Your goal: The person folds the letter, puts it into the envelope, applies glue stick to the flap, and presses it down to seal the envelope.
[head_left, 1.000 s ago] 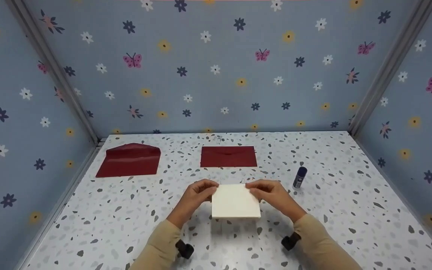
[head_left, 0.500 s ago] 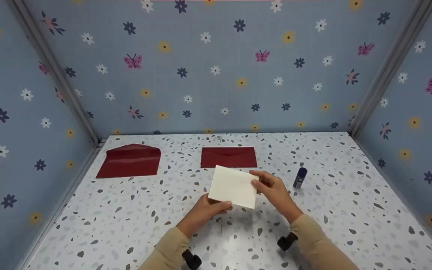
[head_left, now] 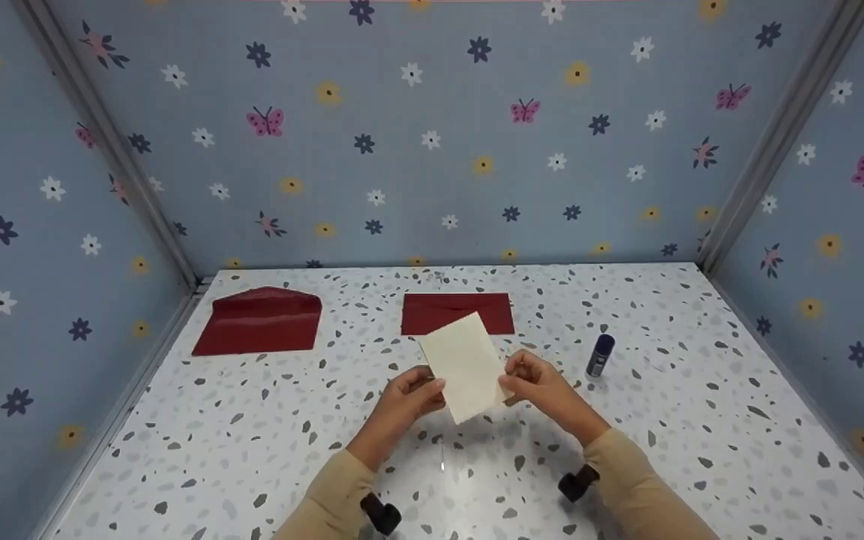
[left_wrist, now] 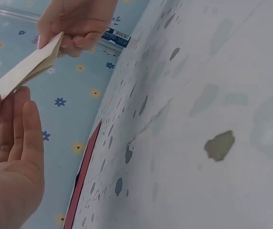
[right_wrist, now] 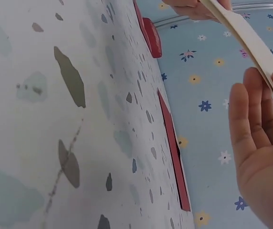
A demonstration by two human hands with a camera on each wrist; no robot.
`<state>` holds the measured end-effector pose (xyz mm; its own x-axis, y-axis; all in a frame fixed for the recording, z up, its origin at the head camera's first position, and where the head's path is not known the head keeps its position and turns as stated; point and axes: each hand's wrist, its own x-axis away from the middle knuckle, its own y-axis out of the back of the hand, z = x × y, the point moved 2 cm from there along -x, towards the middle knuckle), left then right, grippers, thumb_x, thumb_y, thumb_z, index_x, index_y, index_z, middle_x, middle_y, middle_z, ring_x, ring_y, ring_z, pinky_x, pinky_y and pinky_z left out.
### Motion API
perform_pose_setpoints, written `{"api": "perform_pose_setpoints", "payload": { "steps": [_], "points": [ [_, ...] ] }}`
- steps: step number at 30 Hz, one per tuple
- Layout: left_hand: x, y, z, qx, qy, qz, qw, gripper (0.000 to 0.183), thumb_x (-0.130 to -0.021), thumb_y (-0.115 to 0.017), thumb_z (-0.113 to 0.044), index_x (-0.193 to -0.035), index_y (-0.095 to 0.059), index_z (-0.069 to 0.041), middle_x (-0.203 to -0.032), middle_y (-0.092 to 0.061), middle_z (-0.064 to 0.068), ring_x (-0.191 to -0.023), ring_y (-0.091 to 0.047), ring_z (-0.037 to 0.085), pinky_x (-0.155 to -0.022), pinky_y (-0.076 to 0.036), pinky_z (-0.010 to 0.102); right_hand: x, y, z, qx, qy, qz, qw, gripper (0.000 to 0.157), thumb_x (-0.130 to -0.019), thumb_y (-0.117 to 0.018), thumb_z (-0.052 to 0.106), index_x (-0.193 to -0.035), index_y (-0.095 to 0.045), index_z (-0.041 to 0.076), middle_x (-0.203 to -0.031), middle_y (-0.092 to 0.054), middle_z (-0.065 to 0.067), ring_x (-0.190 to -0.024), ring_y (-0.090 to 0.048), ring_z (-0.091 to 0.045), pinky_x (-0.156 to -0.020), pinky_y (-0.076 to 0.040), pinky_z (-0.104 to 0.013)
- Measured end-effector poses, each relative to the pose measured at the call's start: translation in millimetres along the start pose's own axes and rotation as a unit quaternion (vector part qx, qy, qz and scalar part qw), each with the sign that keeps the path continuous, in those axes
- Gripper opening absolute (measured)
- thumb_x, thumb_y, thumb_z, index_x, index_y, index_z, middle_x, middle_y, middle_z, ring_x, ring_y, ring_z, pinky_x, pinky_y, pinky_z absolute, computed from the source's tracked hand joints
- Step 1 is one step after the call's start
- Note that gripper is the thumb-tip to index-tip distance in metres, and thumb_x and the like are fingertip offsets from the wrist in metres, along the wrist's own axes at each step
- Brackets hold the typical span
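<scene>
A cream folded paper [head_left: 464,367] is held above the table, turned at an angle, its top corner overlapping the near edge of a red envelope [head_left: 417,313] in the head view. My left hand [head_left: 400,405] pinches its left side between thumb and fingers. At the right edge, my right hand [head_left: 548,390] pinches it the same way. Both wrist views show the folded paper [left_wrist: 26,71] edge-on, its layers slightly parted in the left one. In the right wrist view, the thumb and fingers of my right hand [right_wrist: 265,138] grip one end.
A second red envelope [head_left: 259,322], its flap raised, lies at the back left of the speckled table [head_left: 252,442]. A dark blue capped glue stick [head_left: 600,355] stands to the right of my right hand. Flower-patterned walls [head_left: 432,135] enclose the table.
The cream paper has been turned from lying square to a tilted, upright angle. My hands have shifted their grips along its edges while turning it. The envelopes and glue stick stay put.
</scene>
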<state>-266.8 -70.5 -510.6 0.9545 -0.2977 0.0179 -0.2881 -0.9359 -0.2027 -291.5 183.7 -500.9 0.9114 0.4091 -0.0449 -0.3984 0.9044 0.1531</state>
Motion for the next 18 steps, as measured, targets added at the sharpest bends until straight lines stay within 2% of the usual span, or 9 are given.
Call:
{"api": "perform_pose_setpoints", "payload": {
  "steps": [4,7,11,18],
  "points": [
    [-0.4,2.3,-3.1,0.016,0.001,-0.025,0.9996,0.039,-0.099,-0.066,-0.028,-0.126,-0.059,-0.001,-0.112,-0.065,0.012,-0.103,-0.064,0.025,-0.090,-0.054,0.038,4.9,-5.4,-1.6,0.007,0.001,0.093,0.996,0.023,-0.099,-0.065,0.020,-0.099,-0.050,0.003,-0.090,-0.066,-0.012,-0.089,-0.068,-0.033,-0.082,-0.057,-0.046],
    [-0.2,3.6,-3.7,0.012,0.009,-0.038,0.9992,0.039,-0.098,-0.066,-0.031,-0.126,-0.060,-0.004,-0.112,-0.064,0.012,-0.103,-0.063,0.025,-0.088,-0.054,0.038,6.4,-8.6,-0.7,0.011,-0.001,0.120,0.993,0.022,-0.101,-0.063,0.024,-0.100,-0.052,0.005,-0.091,-0.068,-0.014,-0.088,-0.068,-0.036,-0.084,-0.055,-0.053],
    [-0.5,4.7,-2.3,-0.006,0.012,-0.043,0.9990,0.038,-0.098,-0.067,-0.031,-0.125,-0.061,-0.005,-0.111,-0.064,0.011,-0.102,-0.063,0.024,-0.087,-0.054,0.038,4.6,-11.1,1.9,0.004,-0.002,0.105,0.995,0.026,-0.103,-0.059,0.027,-0.113,-0.055,0.003,-0.100,-0.070,-0.015,-0.087,-0.069,-0.033,-0.085,-0.053,-0.058],
    [-0.8,0.4,1.3,-0.020,0.007,-0.026,0.9994,0.035,-0.098,-0.067,-0.029,-0.122,-0.063,-0.004,-0.109,-0.064,0.012,-0.099,-0.064,0.025,-0.086,-0.055,0.042,1.0,-17.7,4.7,-0.002,-0.018,0.057,0.998,0.049,-0.100,-0.064,0.026,-0.138,-0.045,0.002,-0.112,-0.068,-0.015,-0.093,-0.069,-0.028,-0.074,-0.058,-0.040]
  ]
}}
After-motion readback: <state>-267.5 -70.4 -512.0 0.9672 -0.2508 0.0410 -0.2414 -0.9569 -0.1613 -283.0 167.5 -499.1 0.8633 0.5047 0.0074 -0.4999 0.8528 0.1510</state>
